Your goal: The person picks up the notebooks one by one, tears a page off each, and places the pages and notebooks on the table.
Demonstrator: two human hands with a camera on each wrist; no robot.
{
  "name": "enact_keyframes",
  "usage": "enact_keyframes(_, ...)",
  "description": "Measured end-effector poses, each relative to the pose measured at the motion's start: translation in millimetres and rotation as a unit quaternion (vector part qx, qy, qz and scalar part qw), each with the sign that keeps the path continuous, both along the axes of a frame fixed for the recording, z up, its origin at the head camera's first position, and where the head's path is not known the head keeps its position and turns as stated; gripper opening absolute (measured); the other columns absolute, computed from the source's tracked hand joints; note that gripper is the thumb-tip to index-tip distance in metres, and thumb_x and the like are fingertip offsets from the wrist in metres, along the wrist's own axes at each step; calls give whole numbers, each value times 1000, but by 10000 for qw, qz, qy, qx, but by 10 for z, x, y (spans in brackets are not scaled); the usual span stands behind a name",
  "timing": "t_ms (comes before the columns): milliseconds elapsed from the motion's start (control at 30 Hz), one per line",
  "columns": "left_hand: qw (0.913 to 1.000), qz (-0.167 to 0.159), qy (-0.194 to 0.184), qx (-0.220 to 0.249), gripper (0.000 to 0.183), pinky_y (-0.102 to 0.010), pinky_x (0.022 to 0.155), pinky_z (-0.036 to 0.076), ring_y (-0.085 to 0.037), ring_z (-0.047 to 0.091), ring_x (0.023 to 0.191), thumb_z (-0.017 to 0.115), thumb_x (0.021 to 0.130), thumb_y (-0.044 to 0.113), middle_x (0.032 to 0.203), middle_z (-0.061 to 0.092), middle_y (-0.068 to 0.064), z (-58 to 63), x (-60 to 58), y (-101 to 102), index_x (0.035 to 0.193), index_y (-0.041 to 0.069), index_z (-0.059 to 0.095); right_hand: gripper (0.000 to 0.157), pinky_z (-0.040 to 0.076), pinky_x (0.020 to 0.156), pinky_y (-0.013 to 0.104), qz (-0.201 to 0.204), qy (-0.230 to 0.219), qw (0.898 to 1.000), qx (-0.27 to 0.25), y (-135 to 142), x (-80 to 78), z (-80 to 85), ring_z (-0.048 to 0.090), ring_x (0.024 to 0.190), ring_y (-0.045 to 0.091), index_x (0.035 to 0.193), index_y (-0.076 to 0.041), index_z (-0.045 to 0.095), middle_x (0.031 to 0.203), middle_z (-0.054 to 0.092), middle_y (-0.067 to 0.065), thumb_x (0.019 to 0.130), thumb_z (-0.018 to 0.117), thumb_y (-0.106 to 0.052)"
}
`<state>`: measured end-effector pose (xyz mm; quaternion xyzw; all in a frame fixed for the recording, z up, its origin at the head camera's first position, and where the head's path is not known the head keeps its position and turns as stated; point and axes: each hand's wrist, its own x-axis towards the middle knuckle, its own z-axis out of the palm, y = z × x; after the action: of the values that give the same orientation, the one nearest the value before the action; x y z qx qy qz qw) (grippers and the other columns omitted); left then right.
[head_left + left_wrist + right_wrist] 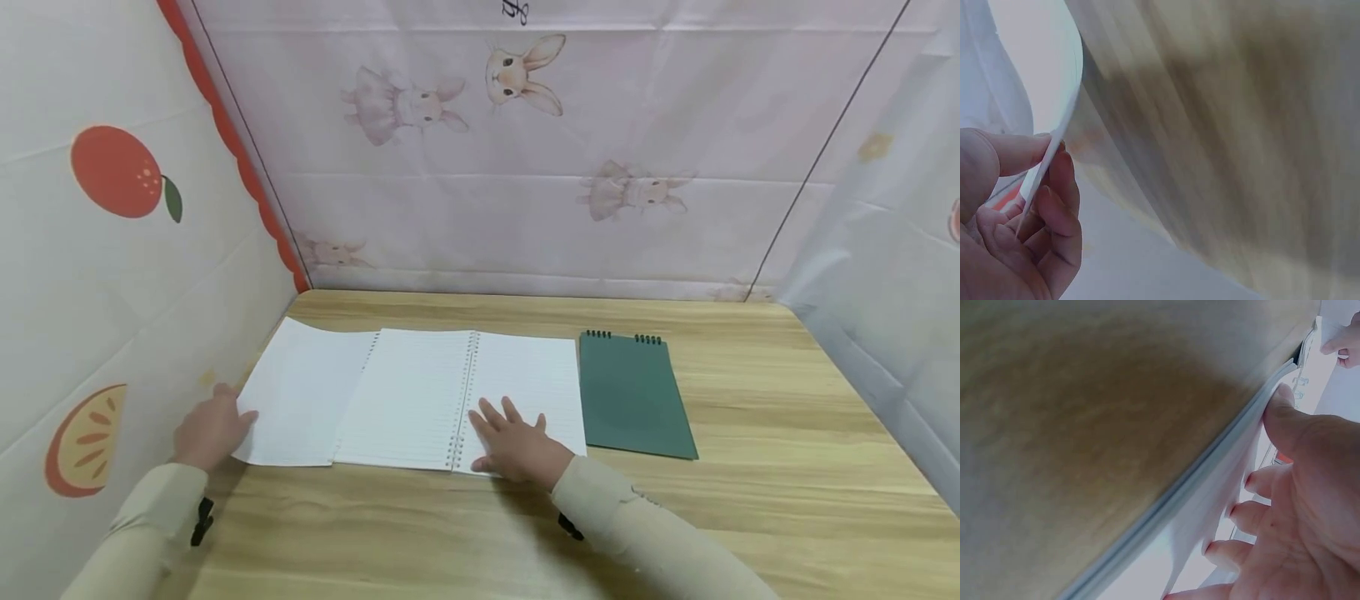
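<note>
An open spiral notebook with lined white pages (408, 392) lies on the wooden table, its coil running between the two pages. On its right page rests my right hand (517, 446), fingers spread and nearly straight. The right wrist view shows the thumb and fingertips along the notebook's paper edge (1210, 487). To the left is a plain white sheet (303, 400), with a row of small holes or coil along its right side. My left hand (213, 427) pinches its left edge, which bends between thumb and fingers (1063, 215) in the left wrist view.
A dark green notebook (633, 396) with black rings at its top lies just right of the open notebook. A printed cloth wall (480, 217) stands behind the table (765, 467), and another cloth (187, 317) rises close beside my left hand.
</note>
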<state>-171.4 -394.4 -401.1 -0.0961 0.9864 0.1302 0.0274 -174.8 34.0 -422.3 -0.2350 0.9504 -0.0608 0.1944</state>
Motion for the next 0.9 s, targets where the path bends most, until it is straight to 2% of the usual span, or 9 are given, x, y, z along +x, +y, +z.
enact_keyframes(133,9998,74,-66,-192,45,-43,47,44,-38,56,60,55,94,19,69,53,-27,-28,-56,-46,104,-18,32,79,18,105,71,22,3,10000,-45,2,3,-4,4,148,30,155,-26,17,162,7,-3,90,53,-55)
enact_keyframes(433,9989,179,-101,-423,40,-42,47,45,-37,56,59,56,93,18,66,51,-26,-54,-106,-108,94,-17,34,79,19,105,71,97,26,9998,-183,14,32,-27,7,147,30,154,-25,20,161,10,-3,90,56,-53)
enact_keyframes(567,9985,95,142,-525,41,-46,48,46,-43,56,63,60,91,17,72,50,-31,-99,-111,-129,92,-17,37,79,21,105,71,129,98,9997,-163,22,38,-32,8,147,31,154,-24,20,161,11,-2,90,55,-54)
enact_keyframes(667,9957,-209,575,-693,39,-50,50,46,-51,52,71,66,85,12,79,48,-36,-146,-118,-98,88,-18,42,80,22,104,71,157,137,9997,-106,35,27,-19,9,147,31,154,-23,20,161,11,-1,90,55,-55)
enact_keyframes(767,9885,-739,989,-878,35,-55,54,47,-57,49,81,70,81,9,90,50,-40,-197,-161,-29,91,-19,51,80,23,105,70,184,94,9998,-30,53,-7,17,9,147,30,154,-24,20,161,11,-2,89,55,-55)
enact_keyframes(833,9826,-1172,1008,-1031,26,-55,58,49,-55,52,83,68,80,7,91,56,-36,-200,-204,24,91,-15,58,78,26,105,68,232,86,9997,-2,69,-42,41,11,147,29,154,-24,22,161,13,-2,90,55,-54)
enact_keyframes(900,9801,-1460,865,-1029,21,-55,63,50,-51,57,83,64,82,5,92,61,-32,-190,-240,69,92,-12,63,74,29,104,66,326,158,9993,-14,92,-84,48,15,146,29,153,-24,24,160,17,-3,92,54,-53)
